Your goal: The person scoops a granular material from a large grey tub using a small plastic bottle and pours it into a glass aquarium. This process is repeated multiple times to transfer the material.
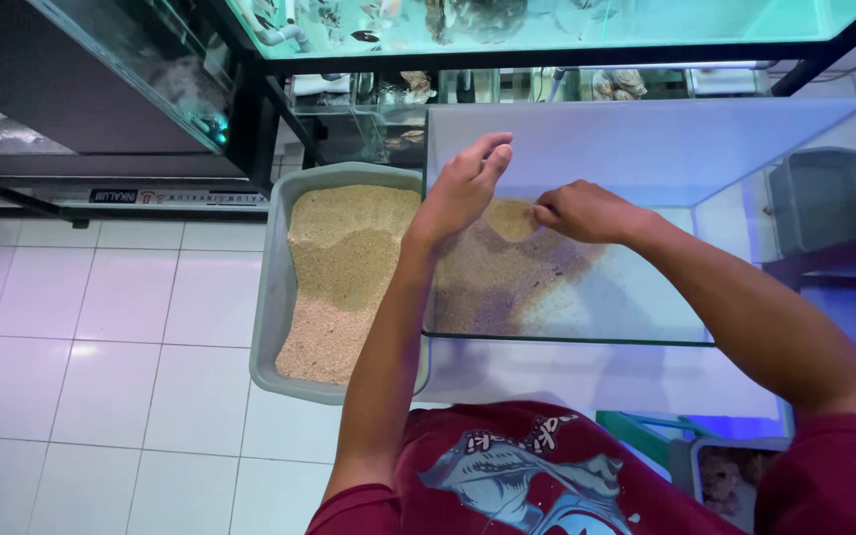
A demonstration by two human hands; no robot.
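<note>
An empty glass aquarium [745, 149] stands on the white tiled floor in front of me, with a thin patch of tan sand [492, 282] on its bottom at the left. My left hand [463, 188] reaches over the tank's left wall, fingers together and stretched out, holding nothing I can see. My right hand [582, 211] is inside the tank with its fingers curled, pressed to a small heap of sand. A grey plastic tub [274, 297] full of the same sand stands just left of the tank.
Filled aquariums on a black metal rack [255, 119] stand behind. A dark cabinet [52, 89] is at the upper left. White floor tiles [101, 347] spread to the left. A small tub with brownish material [725, 481] sits near my right side.
</note>
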